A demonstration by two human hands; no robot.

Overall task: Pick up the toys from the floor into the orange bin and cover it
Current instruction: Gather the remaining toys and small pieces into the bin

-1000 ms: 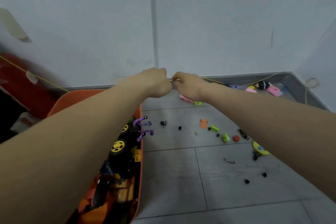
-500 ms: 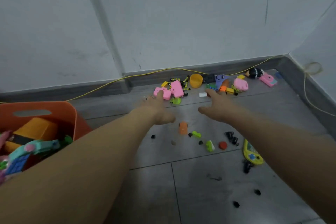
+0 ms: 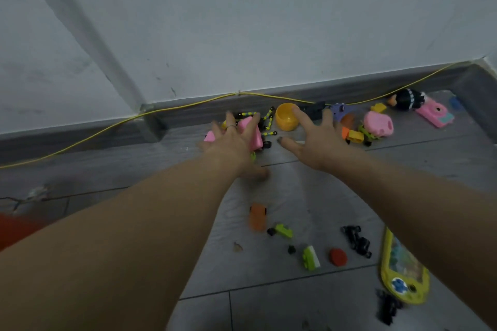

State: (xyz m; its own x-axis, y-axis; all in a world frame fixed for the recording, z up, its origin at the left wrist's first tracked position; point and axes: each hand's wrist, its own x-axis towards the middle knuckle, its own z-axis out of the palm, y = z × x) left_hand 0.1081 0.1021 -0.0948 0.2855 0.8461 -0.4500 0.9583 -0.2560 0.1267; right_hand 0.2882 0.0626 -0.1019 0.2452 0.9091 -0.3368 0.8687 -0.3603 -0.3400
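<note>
Both hands are seen stretched toward the toy cluster along the baseboard, fingers spread and holding nothing: the left hand (image 3: 231, 142) over a pink toy (image 3: 252, 134), the right hand (image 3: 314, 142) just short of the yellow cup (image 3: 287, 117). Smaller toys, among them an orange car (image 3: 257, 216) and green bricks (image 3: 310, 257), are scattered on the floor (image 3: 295, 191); only an edge of the orange bin (image 3: 16, 228) is visible at far left. The pieces are judged light, rigid, smooth plastic, probably best pinched across their flat sides or scooped up several together.
</note>
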